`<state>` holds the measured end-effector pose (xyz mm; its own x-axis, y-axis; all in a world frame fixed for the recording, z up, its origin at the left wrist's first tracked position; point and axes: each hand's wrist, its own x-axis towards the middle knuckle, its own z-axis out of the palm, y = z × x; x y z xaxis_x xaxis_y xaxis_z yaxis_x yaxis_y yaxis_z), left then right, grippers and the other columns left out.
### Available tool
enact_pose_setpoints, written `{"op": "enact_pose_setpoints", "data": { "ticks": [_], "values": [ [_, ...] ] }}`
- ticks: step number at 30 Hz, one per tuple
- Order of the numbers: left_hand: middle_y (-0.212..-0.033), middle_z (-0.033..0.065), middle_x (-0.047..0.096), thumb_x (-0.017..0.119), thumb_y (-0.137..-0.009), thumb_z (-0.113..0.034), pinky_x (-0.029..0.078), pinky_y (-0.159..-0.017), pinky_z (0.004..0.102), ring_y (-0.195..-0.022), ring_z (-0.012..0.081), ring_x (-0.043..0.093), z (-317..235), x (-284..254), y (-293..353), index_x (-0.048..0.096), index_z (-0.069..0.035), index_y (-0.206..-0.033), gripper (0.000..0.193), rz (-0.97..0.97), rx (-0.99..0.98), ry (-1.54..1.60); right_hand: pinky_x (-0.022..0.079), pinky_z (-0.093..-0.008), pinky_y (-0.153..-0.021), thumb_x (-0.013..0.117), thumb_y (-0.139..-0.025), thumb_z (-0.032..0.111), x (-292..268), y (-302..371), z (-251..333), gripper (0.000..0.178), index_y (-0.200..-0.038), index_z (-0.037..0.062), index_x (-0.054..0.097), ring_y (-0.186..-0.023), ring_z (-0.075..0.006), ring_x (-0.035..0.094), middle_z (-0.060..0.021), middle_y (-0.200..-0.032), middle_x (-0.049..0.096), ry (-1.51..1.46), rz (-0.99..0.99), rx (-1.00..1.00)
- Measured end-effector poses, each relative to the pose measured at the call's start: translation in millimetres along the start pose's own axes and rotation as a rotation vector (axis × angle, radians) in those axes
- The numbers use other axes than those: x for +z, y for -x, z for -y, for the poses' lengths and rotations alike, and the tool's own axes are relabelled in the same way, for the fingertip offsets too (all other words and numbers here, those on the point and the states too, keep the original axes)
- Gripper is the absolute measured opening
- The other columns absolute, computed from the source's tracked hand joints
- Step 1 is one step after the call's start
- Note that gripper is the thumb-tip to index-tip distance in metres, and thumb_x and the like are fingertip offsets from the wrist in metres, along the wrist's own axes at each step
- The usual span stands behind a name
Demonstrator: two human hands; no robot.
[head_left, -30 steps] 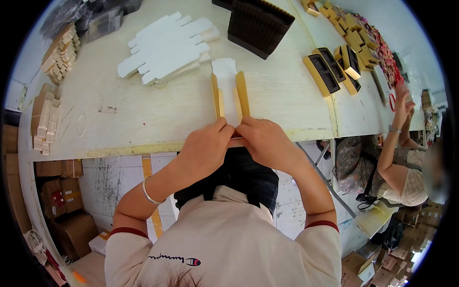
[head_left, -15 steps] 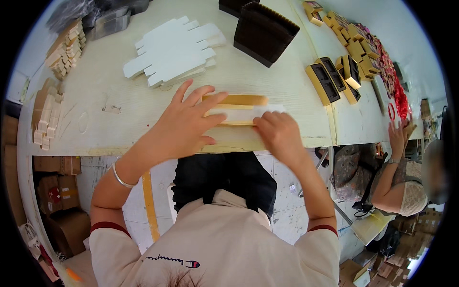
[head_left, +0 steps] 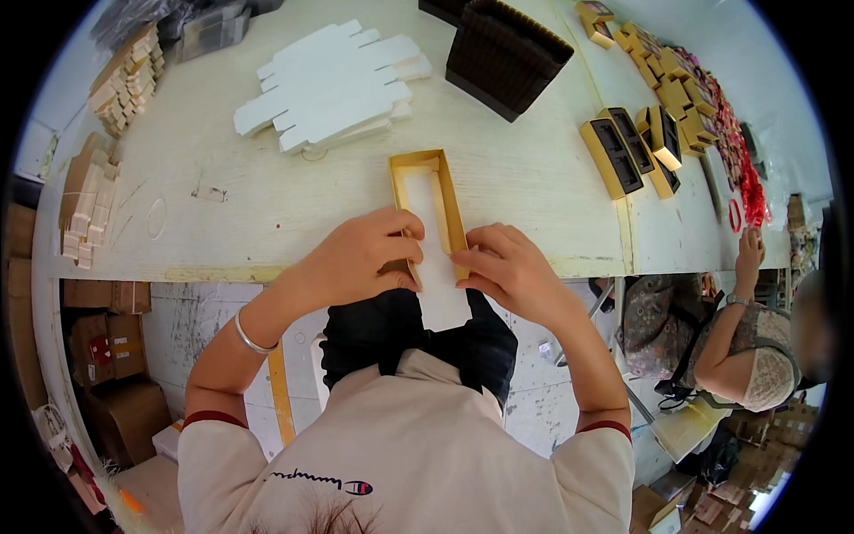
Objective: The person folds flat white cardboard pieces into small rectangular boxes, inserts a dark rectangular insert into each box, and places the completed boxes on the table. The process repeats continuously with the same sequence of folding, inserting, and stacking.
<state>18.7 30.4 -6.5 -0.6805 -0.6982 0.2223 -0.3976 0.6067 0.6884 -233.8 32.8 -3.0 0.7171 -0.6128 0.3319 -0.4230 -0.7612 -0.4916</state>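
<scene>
A long gold cardboard box (head_left: 453, 200), white inside, lies lengthwise toward me at the table's front edge. Its far end is folded up, while at the near end a white flap (head_left: 445, 307) hangs out flat past the edge. My left hand (head_left: 369, 254) grips the box's left wall near that end, fingers curled over it. On the opposite side, my right hand (head_left: 507, 267) pinches the right wall between thumb and fingers. Beyond the box lies a stack of flat white die-cut card blanks (head_left: 334, 84).
Stacked dark brown trays (head_left: 507, 58) stand at the back. Gold boxes with dark inserts (head_left: 614, 160) sit on the right, with more gold boxes (head_left: 676, 93) behind. Folded card pieces (head_left: 89, 205) line the left edge. A co-worker's hand (head_left: 749, 258) is at the far right.
The box has turned from lying crosswise to pointing toward me, and its walls now stand up. My left hand has gone from spread fingers to gripping the left wall.
</scene>
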Motion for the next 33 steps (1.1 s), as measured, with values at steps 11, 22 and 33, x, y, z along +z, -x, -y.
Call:
{"op": "enact_pose_setpoints", "data": {
  "ticks": [11, 22, 33],
  "values": [
    [-0.08, 0.0071, 0.056, 0.069, -0.078, -0.003, 0.047, -0.059, 0.033, -0.067, 0.0239, 0.059, -19.7, 25.5, -3.8, 0.057, -0.006, -0.098, 0.023, -0.239, -0.174, -0.022, 0.046, -0.0402, -0.069, 0.067, -0.075, 0.002, 25.8, -20.1, 6.3, 0.014, -0.082, 0.002, 0.054, -0.077, -0.0335, 0.057, -0.0136, -0.078, 0.058, -0.083, -0.066, 0.148],
    [-0.076, 0.0077, 0.055, 0.066, -0.08, -0.005, 0.045, -0.055, 0.0347, -0.062, 0.0268, 0.055, -14.5, 24.2, -2.3, 0.064, -0.004, -0.082, 0.003, -0.213, -0.155, -0.062, 0.047, -0.0392, -0.077, 0.061, -0.069, -0.006, 11.0, 4.6, 22.0, 0.047, -0.115, 0.0027, 0.053, -0.093, -0.0324, 0.057, -0.0166, -0.106, 0.058, -0.02, -0.088, 0.151],
    [-0.089, 0.0094, 0.057, 0.064, -0.09, -0.018, 0.047, -0.067, 0.0303, -0.072, 0.0203, 0.055, -10.9, 2.5, 3.7, 0.056, -0.002, -0.105, 0.023, 0.001, -0.249, 0.355, 0.049, -0.0366, -0.073, 0.069, -0.068, -0.001, 40.0, -1.8, 12.9, 0.029, -0.094, 0.004, 0.059, -0.086, -0.028, 0.059, -0.0122, -0.102, 0.059, 0.035, -0.337, -0.125]
  ]
}}
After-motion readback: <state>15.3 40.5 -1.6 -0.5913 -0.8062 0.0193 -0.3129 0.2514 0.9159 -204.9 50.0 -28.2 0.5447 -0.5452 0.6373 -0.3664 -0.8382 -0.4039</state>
